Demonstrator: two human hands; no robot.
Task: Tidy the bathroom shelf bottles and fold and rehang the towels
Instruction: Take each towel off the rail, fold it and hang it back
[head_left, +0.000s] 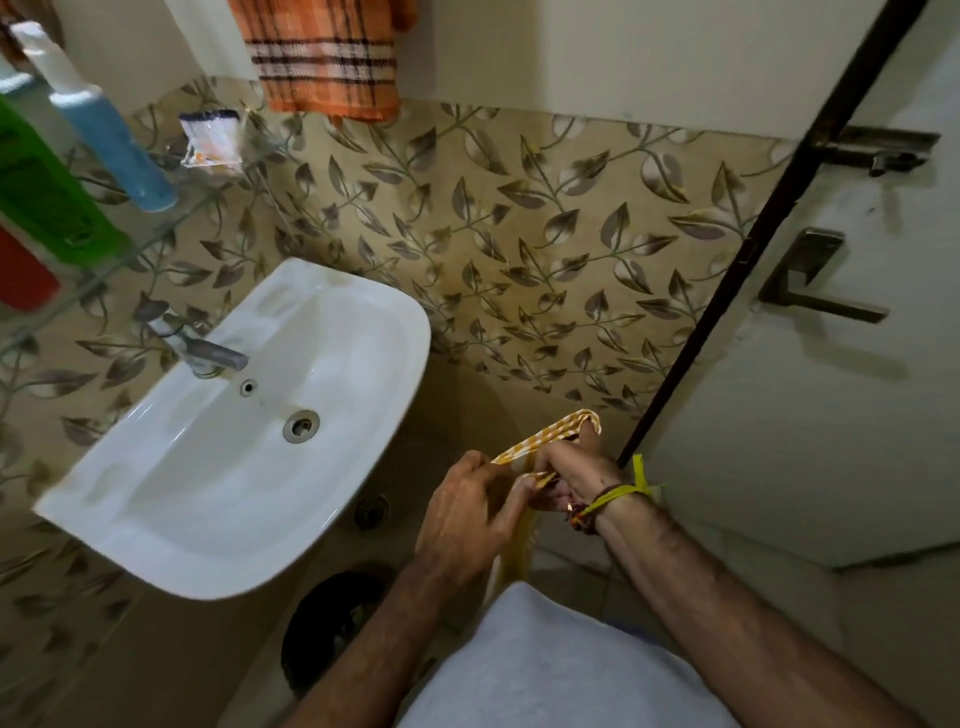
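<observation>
Leaf-print tile wall (519, 218), white sink (218, 467), glass shelf w/ bottles (111, 137), both hands (467, 519) pinching yellow checked towel (550, 434)

A white ceramic sink (332, 332) is fixed to the wall and serves as the room's main fixture. At the sink's back edge stands a metal tap (200, 348), and a round drain (301, 426) sits in the basin's floor. Behind and right of the sink, the lower wall is covered with beige tiles printed with brown leaves (545, 228); above them the wall is plain cream (597, 57). Well right of the sink a pale door (831, 415) stands beside a dark frame (769, 223), carrying a metal lever handle (815, 286) and a latch (878, 150) higher up. Below the sink lies a dim tiled floor (571, 551).
</observation>
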